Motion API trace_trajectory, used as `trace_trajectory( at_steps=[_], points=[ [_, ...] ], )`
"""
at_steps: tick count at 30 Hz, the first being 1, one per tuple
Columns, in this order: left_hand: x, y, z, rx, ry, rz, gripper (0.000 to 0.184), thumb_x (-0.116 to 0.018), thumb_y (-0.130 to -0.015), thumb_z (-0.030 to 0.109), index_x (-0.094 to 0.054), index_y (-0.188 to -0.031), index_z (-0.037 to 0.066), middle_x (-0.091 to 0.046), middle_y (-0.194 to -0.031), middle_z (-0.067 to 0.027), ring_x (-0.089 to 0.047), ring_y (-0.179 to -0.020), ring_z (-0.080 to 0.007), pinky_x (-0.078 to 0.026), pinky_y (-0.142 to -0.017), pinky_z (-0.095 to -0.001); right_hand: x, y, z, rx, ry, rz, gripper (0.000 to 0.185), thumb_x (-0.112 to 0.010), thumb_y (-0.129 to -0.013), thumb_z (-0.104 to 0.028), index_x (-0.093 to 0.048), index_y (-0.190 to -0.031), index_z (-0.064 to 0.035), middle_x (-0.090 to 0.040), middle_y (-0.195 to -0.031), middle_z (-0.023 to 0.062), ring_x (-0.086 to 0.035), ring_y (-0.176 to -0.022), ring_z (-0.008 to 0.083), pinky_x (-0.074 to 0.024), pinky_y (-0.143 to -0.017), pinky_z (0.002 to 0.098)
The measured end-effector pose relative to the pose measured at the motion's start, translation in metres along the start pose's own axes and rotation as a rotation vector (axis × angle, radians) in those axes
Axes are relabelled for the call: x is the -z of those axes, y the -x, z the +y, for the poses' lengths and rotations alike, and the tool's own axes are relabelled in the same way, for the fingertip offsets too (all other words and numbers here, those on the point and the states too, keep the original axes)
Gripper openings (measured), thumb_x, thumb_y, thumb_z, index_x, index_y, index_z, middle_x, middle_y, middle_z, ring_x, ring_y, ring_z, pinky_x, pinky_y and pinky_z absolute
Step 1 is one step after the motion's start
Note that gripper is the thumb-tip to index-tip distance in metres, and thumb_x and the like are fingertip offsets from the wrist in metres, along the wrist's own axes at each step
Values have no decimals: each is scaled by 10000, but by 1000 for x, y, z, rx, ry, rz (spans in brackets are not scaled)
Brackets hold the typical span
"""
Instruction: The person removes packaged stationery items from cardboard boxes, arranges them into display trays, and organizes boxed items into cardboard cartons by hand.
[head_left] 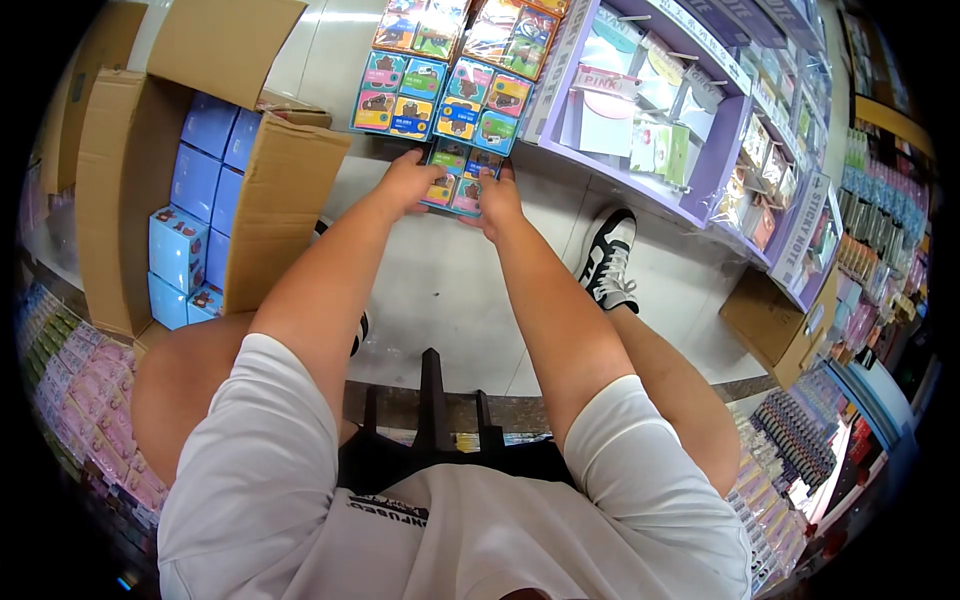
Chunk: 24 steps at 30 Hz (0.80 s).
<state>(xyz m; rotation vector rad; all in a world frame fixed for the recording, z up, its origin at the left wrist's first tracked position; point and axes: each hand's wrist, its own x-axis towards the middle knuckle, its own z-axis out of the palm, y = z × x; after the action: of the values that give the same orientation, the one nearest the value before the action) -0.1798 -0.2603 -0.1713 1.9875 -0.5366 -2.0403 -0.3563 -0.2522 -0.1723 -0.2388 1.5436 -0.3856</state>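
Note:
Between my two hands is a shrink-wrapped pack of small colourful boxes printed with brown cartoon animals. My left hand grips its left edge, with the thumb on top and the other fingers partly hidden. On the opposite edge, my right hand holds it, fingers curled around the side. The pack's far end meets similar wrapped packs, a blue-edged one and another beside it. Beyond those lie orange-edged packs.
An open cardboard carton with blue boxes stands at my left. To the right is a purple sticky-note display rack, with a brown carton near its base. My sneaker rests on the tiled floor.

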Motion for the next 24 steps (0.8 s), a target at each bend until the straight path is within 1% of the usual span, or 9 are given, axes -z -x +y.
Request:
trace_trajectory(
  at_steps=[3,4,7,10,16,19,20,23,24],
  points=[
    [0,-16,1,-11,-47,67,546,-669,-962,281,-514,-1430,47,-688,-1227,-106,-698,-1069,-276,-566,-879,-509,-1,1,-5,-12,19,16,449,-446,-1121,-303,-286,-1541,-314,-546,-1275,77,-605,-1142,295,-524,-956,688],
    [4,-35,-7,-193,-61,66,513,-680,-922,253,-601,-1336,-39,-726,-1141,-152,-718,-1013,-292,-564,-892,-454,-2,2,-8,-5,22,22,447,-445,-1121,-303,-288,-1540,-315,-548,-1262,71,-602,-1135,283,-526,-954,685],
    [8,-46,0,-260,-413,200,454,-690,-873,241,-692,-1181,-93,-745,-1113,-223,-726,-1008,-333,-553,-919,-403,-1,0,-9,7,38,33,442,-446,-1121,-307,-294,-1536,-315,-549,-1269,62,-595,-1123,255,-528,-950,680],
    [15,-38,12,-264,-660,215,526,-671,-838,312,-700,-1229,-39,-733,-1171,-245,-694,-1111,-406,-516,-1017,-457,-3,1,-10,34,41,54,433,-448,-1121,-314,-303,-1529,-311,-547,-1301,60,-593,-1121,245,-530,-944,675],
    [15,-31,25,-241,-794,250,489,-675,-859,371,-731,-1212,38,-704,-1274,-196,-558,-1289,-403,-436,-1097,-514,-4,-10,-10,21,-23,71,415,-454,-1120,-328,-315,-1510,-291,-543,-1343,61,-592,-1166,265,-527,-943,665],
    [13,-13,39,-247,-934,241,466,-680,-868,388,-741,-1198,64,-688,-1299,-188,-495,-1335,-414,-414,-1094,-560,-2,-11,-11,38,-31,63,414,-461,-1119,-328,-316,-1502,-264,-543,-1344,68,-594,-1188,273,-524,-952,663],
    [11,-2,46,-227,-983,231,485,-677,-877,396,-725,-1213,49,-681,-1310,-186,-499,-1329,-411,-381,-1107,-587,-2,-8,-11,48,-33,57,416,-464,-1119,-328,-315,-1500,-253,-542,-1344,73,-595,-1194,275,-523,-956,663],
    [14,-5,41,-269,-1062,242,582,-665,-862,423,-672,-1291,29,-653,-1347,-194,-485,-1338,-405,-350,-1133,-580,6,-21,-3,13,-26,57,681,-524,-1093,-383,-142,-1636,-234,-544,-1441,96,-649,-1191,262,-586,-845,612],
    [14,-1,37,-313,-1076,261,607,-664,-868,430,-657,-1299,4,-643,-1358,-196,-481,-1343,-398,-330,-1139,-580,5,-20,-2,45,-52,70,699,-539,-1085,-390,-145,-1639,-227,-532,-1459,102,-640,-1206,276,-583,-851,617]
  ],
)
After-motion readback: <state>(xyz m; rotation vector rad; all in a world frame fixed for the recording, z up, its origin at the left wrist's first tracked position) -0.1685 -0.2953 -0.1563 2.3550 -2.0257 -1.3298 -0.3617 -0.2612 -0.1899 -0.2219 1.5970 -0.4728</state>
